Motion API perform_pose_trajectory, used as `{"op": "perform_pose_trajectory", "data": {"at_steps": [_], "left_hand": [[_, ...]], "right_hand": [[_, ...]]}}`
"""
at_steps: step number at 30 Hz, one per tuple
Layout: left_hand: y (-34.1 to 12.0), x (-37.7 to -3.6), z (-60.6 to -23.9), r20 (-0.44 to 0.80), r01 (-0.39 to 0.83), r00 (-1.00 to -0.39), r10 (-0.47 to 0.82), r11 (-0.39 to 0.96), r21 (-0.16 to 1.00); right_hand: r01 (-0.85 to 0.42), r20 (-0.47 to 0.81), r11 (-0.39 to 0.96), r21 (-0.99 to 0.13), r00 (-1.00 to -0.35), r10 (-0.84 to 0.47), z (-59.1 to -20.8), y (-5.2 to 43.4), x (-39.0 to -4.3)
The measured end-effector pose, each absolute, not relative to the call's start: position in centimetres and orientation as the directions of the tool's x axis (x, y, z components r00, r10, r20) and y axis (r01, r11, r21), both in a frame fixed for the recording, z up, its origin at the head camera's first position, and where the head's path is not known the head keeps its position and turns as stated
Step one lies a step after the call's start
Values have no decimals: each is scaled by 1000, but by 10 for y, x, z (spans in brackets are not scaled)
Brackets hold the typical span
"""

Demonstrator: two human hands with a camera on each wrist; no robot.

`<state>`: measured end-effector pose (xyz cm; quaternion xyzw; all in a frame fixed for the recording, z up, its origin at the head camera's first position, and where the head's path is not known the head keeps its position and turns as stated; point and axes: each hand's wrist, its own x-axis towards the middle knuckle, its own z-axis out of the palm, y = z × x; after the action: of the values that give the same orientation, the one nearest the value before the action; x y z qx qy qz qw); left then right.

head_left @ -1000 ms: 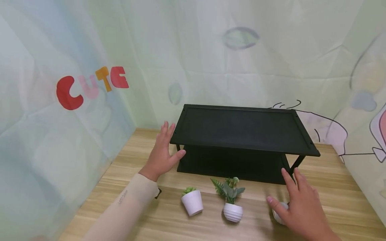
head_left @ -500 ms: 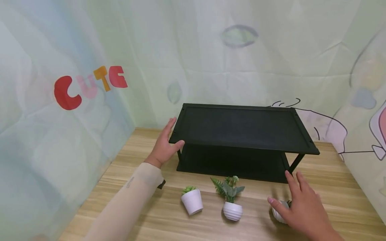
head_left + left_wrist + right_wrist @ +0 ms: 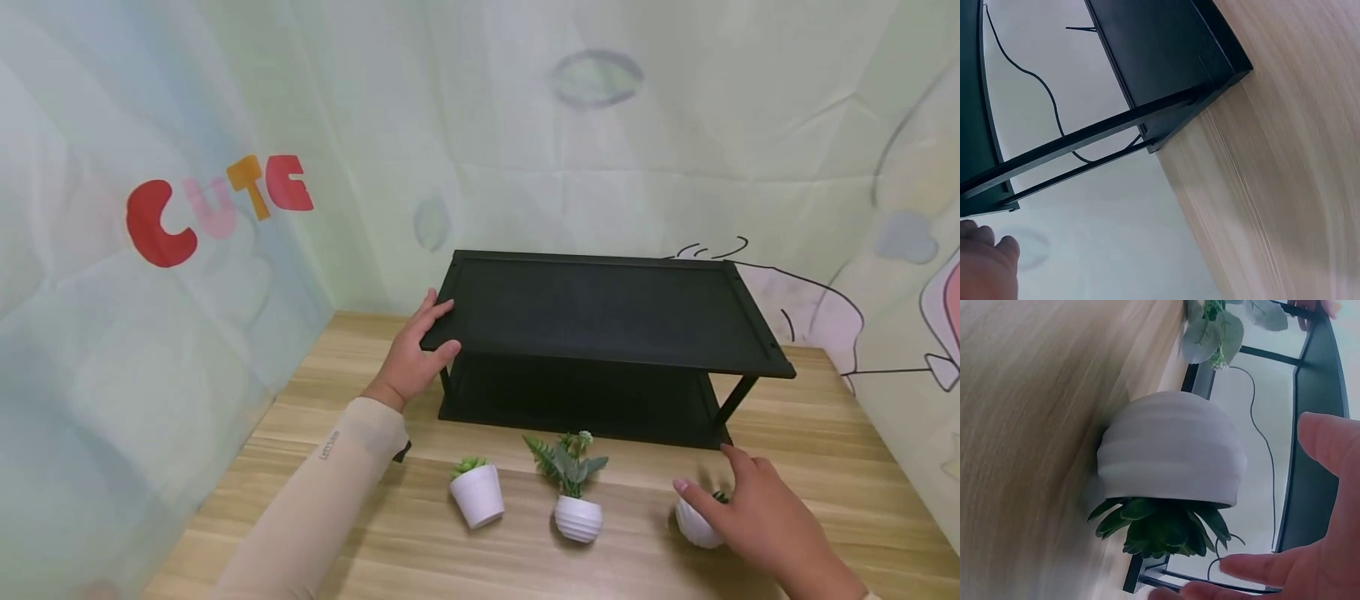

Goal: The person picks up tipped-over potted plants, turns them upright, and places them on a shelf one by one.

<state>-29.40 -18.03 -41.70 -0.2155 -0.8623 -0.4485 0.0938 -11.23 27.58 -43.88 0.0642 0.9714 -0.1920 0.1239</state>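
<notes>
My left hand (image 3: 408, 362) rests on the left end of a black two-tier shelf (image 3: 592, 308), fingers over its top board and thumb at the front corner. In the left wrist view a few fingertips (image 3: 985, 237) show beside the upper board. Over at the right, my right hand (image 3: 776, 521) hovers with thumb and fingers spread beside a white ribbed pot (image 3: 696, 525). Dark green succulent leaves (image 3: 1169, 528) stick out of this tipped pot in the right wrist view, and a gap separates it from the thumb. From the head, the hand partly hides the plant.
Between the hands lie a smooth white pot with a small succulent (image 3: 480, 496) and a ribbed white pot with fern-like leaves (image 3: 577, 518). All stand or lie on a wooden table (image 3: 420, 533) before the shelf. A printed cloth (image 3: 510, 167) hangs behind.
My left hand has come in from beside the shelf and laid its fingers on the top board. My right hand has drawn its fingers closer together, shifting slightly right near the pot.
</notes>
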Motion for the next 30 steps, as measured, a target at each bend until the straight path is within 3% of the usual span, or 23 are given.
{"op": "perform_pose_trajectory", "data": {"at_steps": [15,30], "left_hand": [[-180,-294,-418,354,453,-891,284,495,742],[-180,-294,-420,370,465,-885,284,482,743]], "right_hand": [[248,-424,894,-373,-903,73,-450,282,-117],[253,-440,906,-341,-894,84,-452,287,-114]]}}
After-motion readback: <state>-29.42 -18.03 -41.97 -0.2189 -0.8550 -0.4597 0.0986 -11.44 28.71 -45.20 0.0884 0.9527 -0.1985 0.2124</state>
